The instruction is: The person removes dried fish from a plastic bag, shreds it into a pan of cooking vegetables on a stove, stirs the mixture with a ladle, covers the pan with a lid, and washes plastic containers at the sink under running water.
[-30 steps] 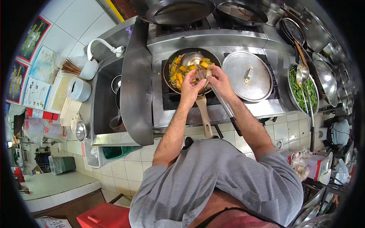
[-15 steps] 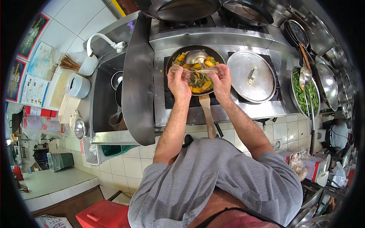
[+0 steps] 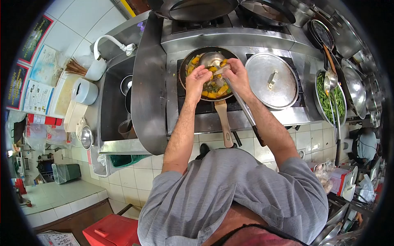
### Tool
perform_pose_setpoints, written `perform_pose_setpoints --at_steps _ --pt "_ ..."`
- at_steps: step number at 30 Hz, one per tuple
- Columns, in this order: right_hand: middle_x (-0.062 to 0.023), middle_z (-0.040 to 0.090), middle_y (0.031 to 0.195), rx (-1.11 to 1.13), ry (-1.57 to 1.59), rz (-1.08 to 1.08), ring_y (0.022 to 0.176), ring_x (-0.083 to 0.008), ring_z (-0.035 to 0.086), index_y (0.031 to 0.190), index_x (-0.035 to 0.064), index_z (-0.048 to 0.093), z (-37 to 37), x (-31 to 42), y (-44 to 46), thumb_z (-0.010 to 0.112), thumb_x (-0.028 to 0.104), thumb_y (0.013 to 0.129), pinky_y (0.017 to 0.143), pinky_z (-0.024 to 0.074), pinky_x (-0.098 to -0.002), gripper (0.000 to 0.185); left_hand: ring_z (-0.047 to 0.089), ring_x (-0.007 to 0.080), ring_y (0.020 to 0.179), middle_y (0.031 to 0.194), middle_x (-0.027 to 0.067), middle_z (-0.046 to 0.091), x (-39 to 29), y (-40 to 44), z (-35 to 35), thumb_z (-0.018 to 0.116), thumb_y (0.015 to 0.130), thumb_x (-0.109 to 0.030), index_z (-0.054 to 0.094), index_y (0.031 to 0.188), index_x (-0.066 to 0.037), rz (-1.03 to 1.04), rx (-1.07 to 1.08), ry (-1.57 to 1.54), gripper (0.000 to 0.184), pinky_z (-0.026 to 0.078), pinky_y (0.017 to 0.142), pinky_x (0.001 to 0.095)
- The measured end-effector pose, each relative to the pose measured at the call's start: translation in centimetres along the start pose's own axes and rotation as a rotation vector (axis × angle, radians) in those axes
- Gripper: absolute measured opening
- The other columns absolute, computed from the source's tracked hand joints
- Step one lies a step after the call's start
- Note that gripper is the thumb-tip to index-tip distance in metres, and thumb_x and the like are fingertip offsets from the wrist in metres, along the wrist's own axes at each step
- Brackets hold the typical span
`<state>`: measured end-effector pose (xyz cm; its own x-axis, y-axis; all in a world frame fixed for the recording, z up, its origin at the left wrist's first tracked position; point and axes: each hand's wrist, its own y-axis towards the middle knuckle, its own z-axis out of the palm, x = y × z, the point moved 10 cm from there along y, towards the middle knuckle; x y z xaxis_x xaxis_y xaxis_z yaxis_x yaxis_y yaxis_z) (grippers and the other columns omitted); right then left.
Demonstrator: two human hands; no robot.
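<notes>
Pale scrap (image 3: 220, 71) is pinched in the right hand (image 3: 238, 76), upper centre; the left hand (image 3: 196, 82) has drawn closer, grip unclear.

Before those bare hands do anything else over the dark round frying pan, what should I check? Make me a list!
1. Dark round frying pan over its burner: ok, beige handle pointing toward the person.
2. Small pale-brown piece held: ok, at the bare right hand's fingertips; what it is, cannot tell.
3. Bare left hand holding anything: cannot tell.
4. Long-handled silver metal ladle in the pan: ok, bowl among yellow-orange and green food pieces.
5. Round silver metal lid out of the way: ok, beside the pan.
6. Flame under the pan: cannot tell, hidden.
</notes>
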<state>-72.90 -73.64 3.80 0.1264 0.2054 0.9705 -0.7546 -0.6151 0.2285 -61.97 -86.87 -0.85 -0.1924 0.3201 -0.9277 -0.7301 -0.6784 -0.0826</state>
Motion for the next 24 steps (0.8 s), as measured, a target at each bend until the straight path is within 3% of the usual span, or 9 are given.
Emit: perform_pose_setpoints --at_steps 3,5,7,9,10,13,17,21,24 --pt "-0.0054 0.054 0.086 0.047 -0.061 -0.038 0.077 -0.0098 0.054 0.108 -0.0017 0.045 0.7 1.6 1.0 0.052 -0.004 0.080 0.066 0.0473 -0.0225 0.029 0.055 0.0128 0.088 0.107 0.0085 0.057 -1.2 -0.2 1.6 0.072 0.072 -0.004 0.050 0.120 0.002 0.096 0.173 0.220 0.052 0.046 0.072 0.0229" --pt "-0.0072 0.057 0.086 0.055 -0.045 -0.043 0.076 -0.0120 0.057 0.107 -0.0026 0.047 0.5 1.7 1.5 0.053 -0.001 0.077 0.068 0.0483 -0.0248 0.030 0.051 0.0117 0.099 0.114 0.0061 0.054 -3.1 -1.1 2.9 0.075 0.067 -0.005 0.054 0.117 -0.001 0.287 0.276 0.647 0.055 0.047 0.075 0.0244" --pt "-0.0073 0.057 0.086 0.088 -0.151 -0.054 0.076 -0.0123 0.057 0.105 -0.0026 0.047 0.7 2.3 1.7 0.053 -0.001 0.076 0.068 0.0487 -0.0252 0.030 0.051 0.0143 0.100 0.115 0.0057 0.054 -3.0 -1.3 3.1 0.077 0.064 -0.009 0.057 0.114 -0.003 0.267 0.290 0.681 0.054 0.046 0.079 0.0273" --pt "-0.0070 0.057 0.083 0.076 -0.099 -0.063 0.073 -0.0118 0.057 0.104 -0.0024 0.047 0.9 2.7 1.9 0.052 -0.002 0.076 0.065 0.0488 -0.0245 0.028 0.052 0.0191 0.096 0.111 0.0077 0.055 -4.6 -2.5 4.3 0.077 0.066 -0.014 0.057 0.112 -0.003 0.589 0.275 0.998 0.051 0.044 0.081 0.0307" --pt "-0.0065 0.056 0.081 0.065 -0.061 -0.052 0.071 -0.0112 0.056 0.103 -0.0022 0.047 1.0 2.7 2.0 0.052 -0.002 0.076 0.064 0.0486 -0.0240 0.028 0.053 0.0284 0.093 0.104 0.0112 0.058 -4.3 -2.5 4.3 0.074 0.069 -0.019 0.058 0.110 -0.001 0.549 0.275 0.990 0.047 0.042 0.087 0.0349" --pt "-0.0054 0.055 0.078 0.043 -0.035 -0.038 0.067 -0.0098 0.055 0.101 -0.0017 0.048 0.9 3.0 1.9 0.052 -0.002 0.075 0.061 0.0476 -0.0227 0.026 0.054 0.0268 0.092 0.098 0.0120 0.061 -3.3 -1.9 3.2 0.068 0.075 -0.017 0.060 0.106 0.000 0.342 0.212 0.961 0.036 0.042 0.086 0.0339" --pt "-0.0036 0.054 0.077 0.022 -0.061 -0.056 0.066 -0.0082 0.053 0.097 -0.0010 0.048 0.2 2.5 2.0 0.052 -0.002 0.075 0.058 0.0456 -0.0218 0.023 0.059 0.0221 0.079 0.086 0.0113 0.061 -3.6 -2.4 2.7 0.067 0.077 -0.015 0.061 0.099 0.003 0.372 0.158 0.896 0.029 0.046 0.074 0.0308" --pt "-0.0024 0.054 0.076 -0.059 0.011 -0.121 0.065 -0.0075 0.052 0.096 -0.0004 0.049 -0.3 3.9 1.7 0.052 -0.002 0.075 0.057 0.0443 -0.0215 0.021 0.060 0.0220 0.076 0.087 0.0115 0.061 -5.7 -2.8 3.1 0.065 0.077 -0.013 0.060 0.099 0.004 0.441 0.150 0.906 0.028 0.047 0.071 0.0306" --pt "-0.0023 0.055 0.077 -0.110 0.008 -0.188 0.066 -0.0075 0.052 0.094 0.0004 0.049 -1.0 5.3 1.6 0.052 -0.003 0.075 0.057 0.0442 -0.0213 0.019 0.061 0.0290 0.082 0.091 0.0161 0.061 -6.7 -2.5 3.3 0.061 0.076 -0.010 0.061 0.097 0.004 0.500 0.145 0.954 0.025 0.048 0.074 0.0343"
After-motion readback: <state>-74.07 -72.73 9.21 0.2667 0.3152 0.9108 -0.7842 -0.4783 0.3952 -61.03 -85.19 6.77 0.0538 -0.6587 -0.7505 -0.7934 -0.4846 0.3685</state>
